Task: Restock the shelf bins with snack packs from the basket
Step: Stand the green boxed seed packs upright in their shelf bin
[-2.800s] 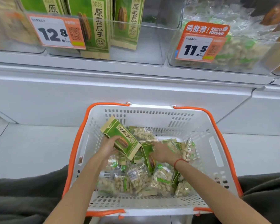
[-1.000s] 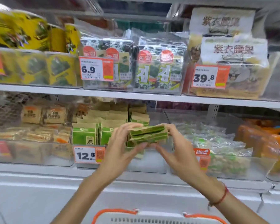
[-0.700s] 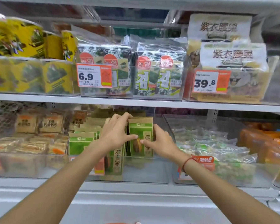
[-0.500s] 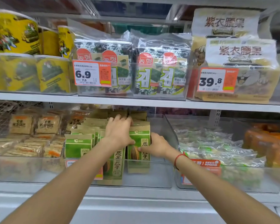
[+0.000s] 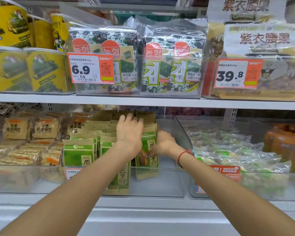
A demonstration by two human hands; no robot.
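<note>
Green and tan sunflower-seed packs [image 5: 78, 152] stand in rows in a clear shelf bin [image 5: 160, 183] on the lower shelf. My left hand [image 5: 129, 132] rests on the tops of the upright packs in the right-hand row, fingers spread over them. My right hand [image 5: 163, 144] grips the front pack [image 5: 149, 142] of that row by its right edge, inside the bin. The basket is out of view.
A clear bin of green-and-white nut packs [image 5: 228, 150] sits to the right, tan cracker packs [image 5: 32, 133] to the left. The upper shelf [image 5: 143, 101] holds seaweed packs [image 5: 169, 65] and overhangs the lower bins, with price tags on the bin fronts.
Both hands lifted green packs out of the basket, raised them to the lower shelf and stood them in the bin. Since half a second ago the hands have pushed slightly deeper.
</note>
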